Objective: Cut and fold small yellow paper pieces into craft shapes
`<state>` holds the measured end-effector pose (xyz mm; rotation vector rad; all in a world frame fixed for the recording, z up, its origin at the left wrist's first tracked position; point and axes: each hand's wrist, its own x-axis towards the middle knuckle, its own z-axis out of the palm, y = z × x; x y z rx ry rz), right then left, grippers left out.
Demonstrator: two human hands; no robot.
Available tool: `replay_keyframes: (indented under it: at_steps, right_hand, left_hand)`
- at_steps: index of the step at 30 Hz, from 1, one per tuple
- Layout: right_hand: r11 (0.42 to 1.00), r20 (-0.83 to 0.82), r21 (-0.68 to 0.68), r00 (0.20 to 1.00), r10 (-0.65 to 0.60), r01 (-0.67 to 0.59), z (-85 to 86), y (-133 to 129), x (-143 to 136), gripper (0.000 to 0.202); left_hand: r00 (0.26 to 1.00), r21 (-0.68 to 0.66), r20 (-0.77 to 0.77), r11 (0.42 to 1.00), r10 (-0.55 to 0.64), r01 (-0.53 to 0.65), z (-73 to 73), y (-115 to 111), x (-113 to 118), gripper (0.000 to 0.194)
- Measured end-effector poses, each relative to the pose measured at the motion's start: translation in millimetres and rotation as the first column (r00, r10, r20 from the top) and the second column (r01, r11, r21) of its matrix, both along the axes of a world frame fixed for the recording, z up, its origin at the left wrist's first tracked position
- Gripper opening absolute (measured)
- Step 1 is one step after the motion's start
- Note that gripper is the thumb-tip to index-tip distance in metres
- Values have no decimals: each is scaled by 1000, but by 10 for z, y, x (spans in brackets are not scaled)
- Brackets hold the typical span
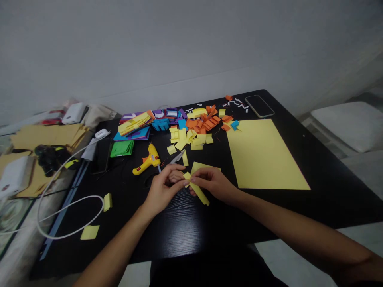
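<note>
Head view is showing both grips working close together, left of the large yellow rectangular paper sheet (266, 155) that is lying flat on the black table (239, 223). The left grip (163, 187) is pinching the upper end of a narrow folded yellow paper strip (202, 194) between thumb and fingers. The right grip (216, 182) is grasping the same strip from the side nearer the sheet, thumb and fingers bent onto it. The strip is slanting down toward the person, its lower end hanging free, well apart from the sheet.

A smaller flat yellow paper piece (205, 166) is lying between the strip and the sheet, partly covered by the right grip. Farther left of the sheet, metal-bladed scissors (177, 158) are showing just beyond the left grip, and a yellow plastic glue gun (148, 160) is resting past them.

Beyond the sheet's left edge, folded yellow paper pieces (182, 137) are lying in a loose heap, with folded orange paper pieces (206, 122) gathering behind them. A small blue paper piece (235, 125) is sitting at the sheet's far left corner. A dark-screened, light-rimmed phone (259, 106) is lying just behind the sheet. Well left of the sheet, a green folded paper stack (122, 148) and a looping white cable (101, 209) are resting.
</note>
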<state>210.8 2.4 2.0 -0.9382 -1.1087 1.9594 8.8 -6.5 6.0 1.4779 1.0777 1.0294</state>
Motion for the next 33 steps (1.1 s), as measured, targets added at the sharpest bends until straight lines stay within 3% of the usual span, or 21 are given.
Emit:
replay_keyframes:
  at_steps: [2,4,6,17,20,26,33]
  right_hand:
    - [1000,-1,-6,1000,29,-29,14,-3,2,35]
    - [998,1,-9,998,57,-57,16,-7,3,34]
    - [997,4,-2,997,75,-75,7,-10,2,33]
    - [998,-17,-47,999,48,-49,-4,41,22,32]
    - [999,6,-7,999,41,-41,-1,33,22,31]
    - [993,90,118,996,14,-24,-35,-17,-14,31]
    - [975,100,166,981,-165,147,-55,109,43,30]
  left_hand:
    - [997,87,-61,995,-50,55,22,19,-47,33]
    - [971,151,-191,973,-144,174,58,34,-89,17]
    - [954,207,-248,953,-167,220,92,42,-119,12]
    - [972,392,-230,918,39,56,103,52,-157,6]
    - [974,346,-226,937,28,54,112,50,-133,6]
    - [984,98,-174,993,-42,60,70,20,-96,15]
    - [987,58,-101,991,124,-118,70,81,-180,12]
